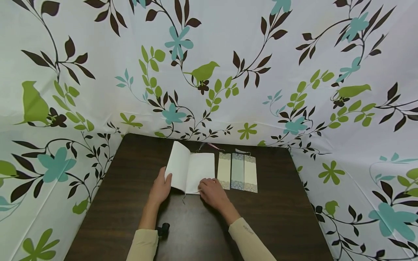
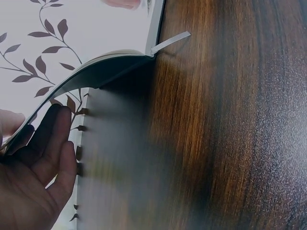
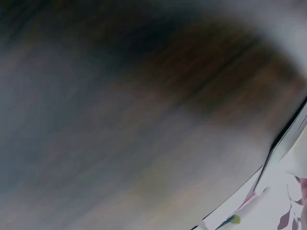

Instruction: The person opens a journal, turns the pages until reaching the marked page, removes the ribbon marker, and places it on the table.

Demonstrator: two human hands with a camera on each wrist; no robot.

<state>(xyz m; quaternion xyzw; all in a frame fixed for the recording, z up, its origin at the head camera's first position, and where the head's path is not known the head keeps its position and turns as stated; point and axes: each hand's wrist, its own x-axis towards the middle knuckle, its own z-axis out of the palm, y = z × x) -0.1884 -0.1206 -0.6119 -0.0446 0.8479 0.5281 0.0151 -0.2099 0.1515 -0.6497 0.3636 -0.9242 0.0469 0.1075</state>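
An open notebook [image 1: 200,170] with blank white pages lies toward the back of a dark wooden table. My left hand [image 1: 160,185] holds its raised left side. In the left wrist view the left thumb is over the page side, and the other fingers of the left hand [image 2: 43,177] spread under the dark cover [image 2: 108,74]. A thin ribbon marker [image 2: 172,42] sticks out from the spine's lower end. My right hand [image 1: 213,193], fingers bent, lies at the right page's lower corner; its fingertips are hidden. The right wrist view is mostly blurred, with the notebook's edge [image 3: 288,132] at right.
Three patterned paper strips [image 1: 237,171] with tassels lie right of the notebook, near the right hand. A pink ribbon [image 1: 213,146] runs behind the notebook. The dark table [image 1: 277,217] ends at a hanging leaf-and-bird printed cloth [image 1: 228,112]. A small black device [image 1: 164,230] sits by the left wrist.
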